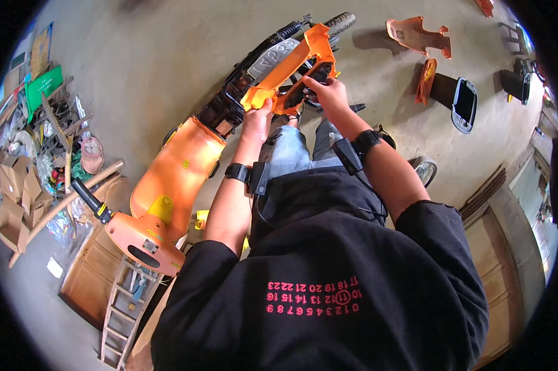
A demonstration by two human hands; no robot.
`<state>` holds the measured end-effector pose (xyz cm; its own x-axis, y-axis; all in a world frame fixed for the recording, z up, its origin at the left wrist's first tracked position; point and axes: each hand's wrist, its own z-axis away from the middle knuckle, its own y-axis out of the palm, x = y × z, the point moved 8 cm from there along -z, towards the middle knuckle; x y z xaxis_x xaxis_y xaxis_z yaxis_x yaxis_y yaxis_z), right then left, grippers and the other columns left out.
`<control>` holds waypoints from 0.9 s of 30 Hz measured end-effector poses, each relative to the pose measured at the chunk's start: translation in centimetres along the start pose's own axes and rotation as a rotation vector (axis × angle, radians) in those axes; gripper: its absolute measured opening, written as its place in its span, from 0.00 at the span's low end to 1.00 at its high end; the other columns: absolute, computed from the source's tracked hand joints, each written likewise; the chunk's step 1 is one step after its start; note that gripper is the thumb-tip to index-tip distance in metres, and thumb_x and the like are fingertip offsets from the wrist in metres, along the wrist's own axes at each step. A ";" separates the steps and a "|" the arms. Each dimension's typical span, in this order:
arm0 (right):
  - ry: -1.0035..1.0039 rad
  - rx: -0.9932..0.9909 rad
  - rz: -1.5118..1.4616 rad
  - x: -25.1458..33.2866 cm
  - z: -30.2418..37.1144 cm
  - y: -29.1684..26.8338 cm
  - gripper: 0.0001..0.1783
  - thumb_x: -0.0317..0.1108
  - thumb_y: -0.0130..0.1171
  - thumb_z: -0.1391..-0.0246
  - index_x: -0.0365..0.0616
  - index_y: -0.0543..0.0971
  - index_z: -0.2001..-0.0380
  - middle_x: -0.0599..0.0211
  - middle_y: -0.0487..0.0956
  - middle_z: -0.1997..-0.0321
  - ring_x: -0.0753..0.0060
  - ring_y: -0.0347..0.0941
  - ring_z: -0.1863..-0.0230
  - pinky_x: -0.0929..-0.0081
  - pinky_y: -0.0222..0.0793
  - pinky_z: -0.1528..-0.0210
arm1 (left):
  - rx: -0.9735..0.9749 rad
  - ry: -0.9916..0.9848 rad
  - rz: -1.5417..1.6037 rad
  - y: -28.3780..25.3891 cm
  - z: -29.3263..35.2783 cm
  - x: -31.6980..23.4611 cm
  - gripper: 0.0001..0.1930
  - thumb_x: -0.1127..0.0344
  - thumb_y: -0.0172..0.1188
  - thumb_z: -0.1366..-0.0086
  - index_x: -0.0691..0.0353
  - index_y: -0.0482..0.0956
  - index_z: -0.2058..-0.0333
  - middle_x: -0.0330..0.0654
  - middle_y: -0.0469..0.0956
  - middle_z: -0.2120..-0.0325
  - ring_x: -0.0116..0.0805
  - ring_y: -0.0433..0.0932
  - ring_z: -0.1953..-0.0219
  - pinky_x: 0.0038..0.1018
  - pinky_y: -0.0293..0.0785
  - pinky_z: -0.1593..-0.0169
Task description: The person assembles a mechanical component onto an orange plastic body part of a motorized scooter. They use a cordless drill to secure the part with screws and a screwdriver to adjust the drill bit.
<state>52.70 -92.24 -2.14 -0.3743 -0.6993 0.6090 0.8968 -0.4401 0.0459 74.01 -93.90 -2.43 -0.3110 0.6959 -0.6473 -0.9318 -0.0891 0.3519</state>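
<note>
In the head view, the panel (283, 72), an orange U-shaped shell with a dark inner part (316, 73), is up in front of the person, over the rear half of the scooter (190, 151). The left hand (256, 121) pinches its near left end, thumb against the orange plastic. The right hand (332, 99) grips the near right side, thumb laid toward the dark part and fingers curled mostly out of sight. Whether the panel touches the frame (222, 114) beneath cannot be told from here.

The panel looks thin and springy, so even pressure from both hands should serve best; pulling the two sides apart could crack it. Its far end, near the wheel (340, 23), is unsupported and would likely dip first, so the wrists should keep it from twisting. Any clips or tabs along the lower edges are too small to make out; working by feel, without force, seems wise. The cable (261, 212) at the left wrist should stay free of the scooter. Another orange shell (418, 37) lies on the floor (167, 37), well apart to the right.
</note>
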 end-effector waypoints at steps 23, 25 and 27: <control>0.056 -0.145 0.468 -4.2 -3.9 -1.1 0.34 0.59 0.68 0.58 0.36 0.81 0.63 0.53 0.83 0.63 0.56 0.81 0.59 0.64 0.75 0.57 | 0.130 -0.011 -0.737 1.0 0.2 0.7 0.15 0.66 0.58 0.34 0.62 0.74 0.50 0.35 0.76 0.59 0.25 0.73 0.59 0.25 0.71 0.54; 0.128 -0.062 0.532 -4.5 -4.5 -1.0 0.40 0.66 0.66 0.61 0.34 0.81 0.62 0.51 0.83 0.62 0.53 0.80 0.58 0.62 0.75 0.56 | 0.141 -0.003 -0.792 1.0 0.2 0.4 0.15 0.62 0.58 0.33 0.62 0.75 0.52 0.35 0.75 0.62 0.26 0.72 0.61 0.27 0.71 0.56; 0.068 -0.069 0.559 -4.1 -4.9 -1.4 0.31 0.58 0.66 0.57 0.37 0.81 0.64 0.60 0.82 0.67 0.64 0.79 0.65 0.67 0.74 0.63 | 0.167 0.002 -0.842 1.4 0.0 -0.2 0.17 0.61 0.59 0.34 0.62 0.74 0.51 0.36 0.75 0.60 0.27 0.72 0.59 0.28 0.71 0.56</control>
<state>51.81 -91.51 -8.57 0.1367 -0.8701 0.4735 0.9464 -0.0265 -0.3218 72.72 -94.15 -1.80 0.4711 0.4818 -0.7389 -0.8127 0.5627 -0.1513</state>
